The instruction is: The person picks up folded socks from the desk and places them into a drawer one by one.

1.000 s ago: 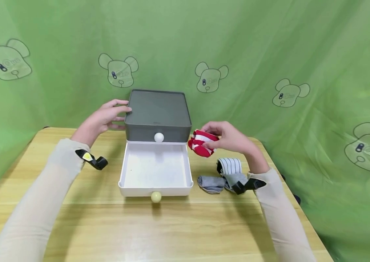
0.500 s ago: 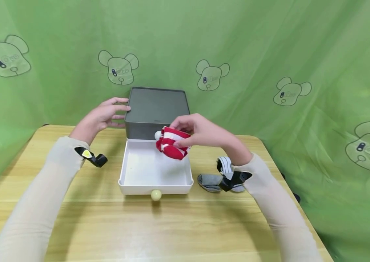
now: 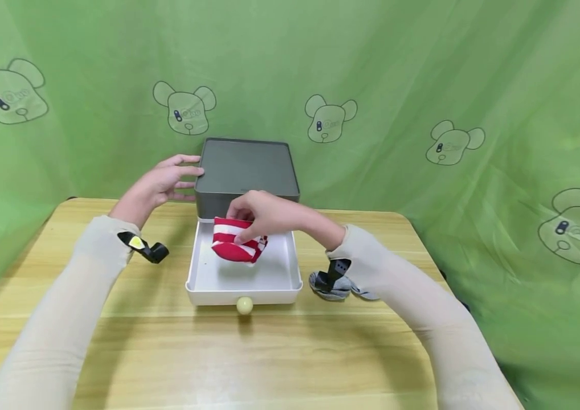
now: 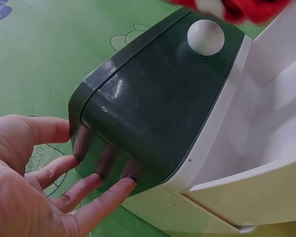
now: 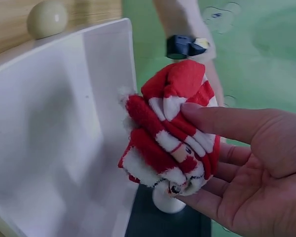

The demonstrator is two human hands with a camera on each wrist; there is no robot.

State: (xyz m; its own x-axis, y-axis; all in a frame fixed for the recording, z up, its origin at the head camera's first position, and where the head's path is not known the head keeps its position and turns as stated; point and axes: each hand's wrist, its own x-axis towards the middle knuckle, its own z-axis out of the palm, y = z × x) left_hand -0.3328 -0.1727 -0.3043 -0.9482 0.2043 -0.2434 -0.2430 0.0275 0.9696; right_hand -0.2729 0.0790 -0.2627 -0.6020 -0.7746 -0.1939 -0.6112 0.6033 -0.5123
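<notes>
My right hand [image 3: 261, 213] pinches a rolled pair of red-and-white striped socks [image 3: 233, 242] between thumb and fingers, over the pulled-out white drawer [image 3: 290, 259]. Fuzzy white trim and a small printed face show on the socks [image 5: 172, 133] in the right wrist view. At the box's left side, my left hand [image 3: 164, 179] has its fingers extended, their tips touching the dark grey upper part of the drawer box [image 3: 249, 165]. In the left wrist view those fingertips [image 4: 126, 185] rest against its rounded corner.
Rolled grey socks [image 3: 333, 287] lie on the wooden table [image 3: 218, 359] right of the drawer, partly hidden by the right wrist camera and sleeve. A pale round knob [image 3: 244, 305] fronts the drawer. A green curtain [image 3: 382, 68] hangs behind the table.
My right hand has carried the red-and-white socks leftward from beside the box to over the drawer. My left hand stays at the box's side. The right sleeve now covers the black-and-white striped socks.
</notes>
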